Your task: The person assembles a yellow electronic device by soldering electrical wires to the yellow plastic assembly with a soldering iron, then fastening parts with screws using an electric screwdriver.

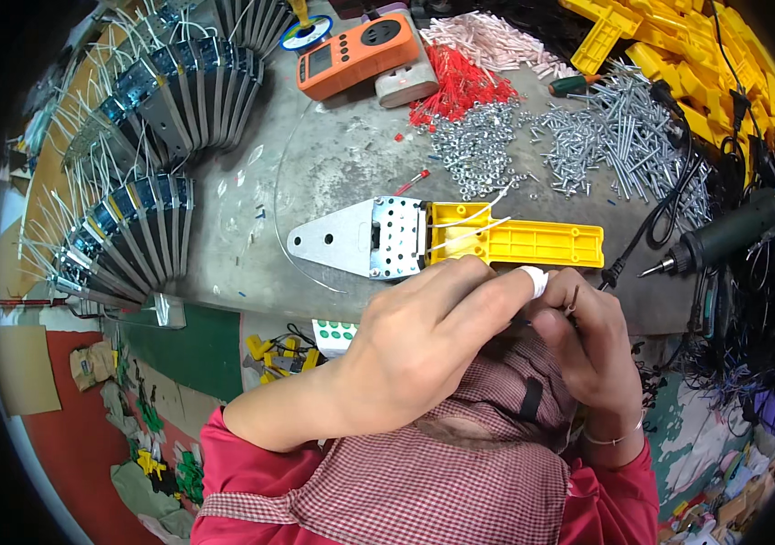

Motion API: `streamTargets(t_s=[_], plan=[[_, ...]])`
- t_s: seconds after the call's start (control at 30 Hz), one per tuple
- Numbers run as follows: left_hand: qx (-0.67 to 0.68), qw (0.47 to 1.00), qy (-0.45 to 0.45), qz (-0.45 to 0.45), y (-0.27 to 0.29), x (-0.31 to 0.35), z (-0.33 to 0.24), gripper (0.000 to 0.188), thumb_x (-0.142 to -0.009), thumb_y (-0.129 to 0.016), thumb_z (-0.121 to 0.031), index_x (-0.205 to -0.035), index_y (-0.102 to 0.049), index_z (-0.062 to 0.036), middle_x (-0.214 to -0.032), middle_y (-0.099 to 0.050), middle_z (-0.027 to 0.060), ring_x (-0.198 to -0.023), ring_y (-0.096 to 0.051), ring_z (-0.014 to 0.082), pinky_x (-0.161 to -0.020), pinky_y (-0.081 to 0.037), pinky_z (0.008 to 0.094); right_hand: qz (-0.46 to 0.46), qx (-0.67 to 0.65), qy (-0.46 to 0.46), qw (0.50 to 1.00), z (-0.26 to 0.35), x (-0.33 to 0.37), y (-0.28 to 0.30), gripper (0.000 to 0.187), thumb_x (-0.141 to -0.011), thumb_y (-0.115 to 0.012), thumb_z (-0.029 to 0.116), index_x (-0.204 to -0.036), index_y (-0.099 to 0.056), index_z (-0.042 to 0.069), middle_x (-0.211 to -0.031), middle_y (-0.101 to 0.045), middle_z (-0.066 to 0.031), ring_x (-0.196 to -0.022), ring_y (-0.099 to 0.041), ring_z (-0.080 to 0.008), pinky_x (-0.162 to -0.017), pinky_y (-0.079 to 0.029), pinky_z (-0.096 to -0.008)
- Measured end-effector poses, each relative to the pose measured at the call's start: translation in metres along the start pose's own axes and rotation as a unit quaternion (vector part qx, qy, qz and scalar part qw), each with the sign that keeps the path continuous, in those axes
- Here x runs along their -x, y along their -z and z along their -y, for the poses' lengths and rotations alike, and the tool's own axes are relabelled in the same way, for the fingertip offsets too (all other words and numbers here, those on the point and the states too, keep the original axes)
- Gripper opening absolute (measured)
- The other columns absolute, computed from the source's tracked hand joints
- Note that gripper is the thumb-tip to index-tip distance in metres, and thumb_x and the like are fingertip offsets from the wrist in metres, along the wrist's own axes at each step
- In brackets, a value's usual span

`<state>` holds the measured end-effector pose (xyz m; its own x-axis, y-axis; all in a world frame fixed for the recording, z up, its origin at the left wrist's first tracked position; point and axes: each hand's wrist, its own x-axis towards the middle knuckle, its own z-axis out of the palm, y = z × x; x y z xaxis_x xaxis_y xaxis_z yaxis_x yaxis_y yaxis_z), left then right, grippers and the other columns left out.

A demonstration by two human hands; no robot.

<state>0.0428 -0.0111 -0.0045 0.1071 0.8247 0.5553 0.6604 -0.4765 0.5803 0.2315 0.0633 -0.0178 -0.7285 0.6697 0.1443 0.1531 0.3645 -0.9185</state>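
Note:
My left hand (415, 350) and my right hand (592, 345) meet at the table's near edge, fingers bent and pinched. White wrapping (536, 282) circles a left fingertip. A black power cord (631, 252) runs down to my right fingers, which appear closed on its end. What lies between the left fingertips is hidden. Just beyond my hands lies a yellow plastic handle half (546, 242), open side up, its ribs showing. It joins a perforated metal bracket (398, 238) and a tapered grey metal plate (333, 239) with two holes. White wires (469, 221) come out at the joint.
Stacked metal plates with white wires (138, 232) fill the left side. At the back are an orange meter (356, 56), red connectors (460, 86), nuts (478, 145) and screws (628, 136). A power screwdriver (724, 236) and yellow handle parts (678, 64) lie right.

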Motion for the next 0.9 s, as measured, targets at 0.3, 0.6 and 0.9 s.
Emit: streamTargets(t_s=[0.3, 0.6, 0.9], plan=[[-0.031, 0.998, -0.053, 0.014, 0.009, 0.003, 0.003, 0.036, -0.07, -0.064, 0.012, -0.105, -0.064, 0.0005, -0.079, -0.063, 0.0127, -0.064, -0.062, 0.0266, -0.053, -0.05, 0.0333, 0.021, -0.05, 0.058, 0.997, -0.003, -0.011, -0.006, 0.034, -0.097, -0.052, 0.032, -0.086, -0.051, 0.0, -0.069, -0.049, -0.0119, -0.058, -0.05, -0.0283, -0.055, -0.04, -0.034], [0.161, 0.971, 0.174, 0.042, 0.019, 0.004, 0.01, 0.068, -0.079, -0.067, 0.006, -0.138, -0.033, -0.0008, -0.108, -0.06, 0.0147, -0.1, -0.062, 0.0222, -0.084, -0.052, 0.0322, -0.055, -0.01, -0.003, 0.998, -0.005, -0.012, -0.01, 0.026, -0.098, -0.051, 0.016, -0.079, -0.047, 0.0, -0.063, -0.043, -0.0136, -0.052, -0.044, -0.0291, -0.05, -0.035, -0.0348], [0.107, 0.987, 0.111, 0.055, 0.007, -0.004, 0.004, 0.059, -0.075, -0.066, 0.013, -0.131, -0.051, 0.0033, -0.087, -0.07, 0.0136, -0.082, -0.069, 0.0186, -0.079, -0.053, 0.0294, 0.019, -0.004, 0.052, 0.998, -0.003, -0.012, -0.008, 0.02, -0.093, -0.059, 0.015, -0.082, -0.052, 0.001, -0.067, -0.051, -0.0124, -0.057, -0.053, -0.0303, -0.054, -0.041, -0.0353]])
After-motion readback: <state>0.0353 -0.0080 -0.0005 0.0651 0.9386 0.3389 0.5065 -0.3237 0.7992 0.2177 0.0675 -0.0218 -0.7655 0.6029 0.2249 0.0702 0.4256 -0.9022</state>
